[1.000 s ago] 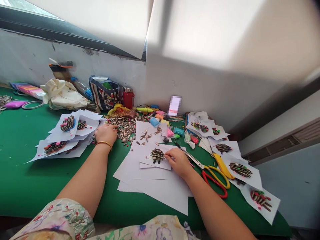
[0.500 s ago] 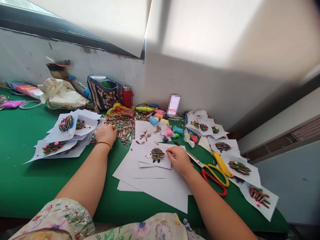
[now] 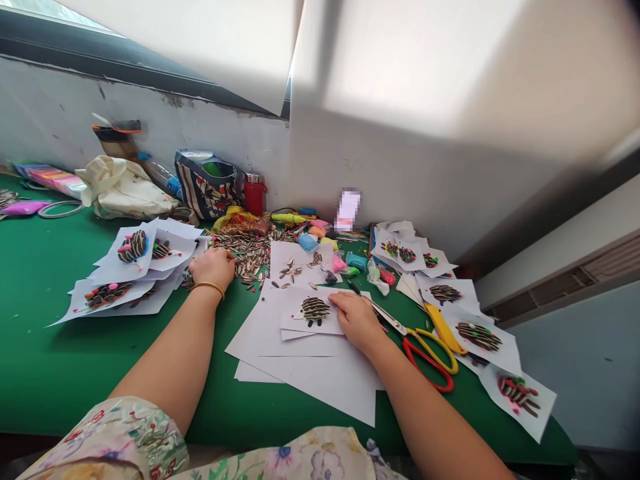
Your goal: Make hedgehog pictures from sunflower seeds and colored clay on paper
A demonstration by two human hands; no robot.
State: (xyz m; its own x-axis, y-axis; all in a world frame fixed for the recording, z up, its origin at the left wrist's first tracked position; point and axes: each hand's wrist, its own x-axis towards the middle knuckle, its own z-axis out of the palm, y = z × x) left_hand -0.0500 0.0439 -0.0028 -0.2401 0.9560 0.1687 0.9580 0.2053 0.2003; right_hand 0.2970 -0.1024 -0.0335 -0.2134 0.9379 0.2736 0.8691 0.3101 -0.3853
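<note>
A small white card (image 3: 295,319) lies on larger white sheets (image 3: 325,373) before me. It carries a hedgehog figure (image 3: 315,310) of striped sunflower seeds, with dark feet and a pink nose tip. My right hand (image 3: 356,319) rests on the card's right edge, fingers stretched out beside the figure. Off to the left, my left hand (image 3: 213,268) is at the edge of a pile of sunflower seeds (image 3: 250,257). Its fingers are bent together and point down; whatever is between the fingertips is too small to make out.
Scissors (image 3: 425,350) with red and yellow handles and a yellow cutter (image 3: 444,328) lie right of my right hand. Finished hedgehog cards (image 3: 120,263) are stacked left, and more cards (image 3: 487,343) line the right. Coloured clay packets (image 3: 356,260), a red bottle (image 3: 254,195) and bags stand behind.
My right hand has gone from a pinch at the card's edge to lying flatter on it. The card has shifted very slightly. My left hand has barely moved at the seeds.
</note>
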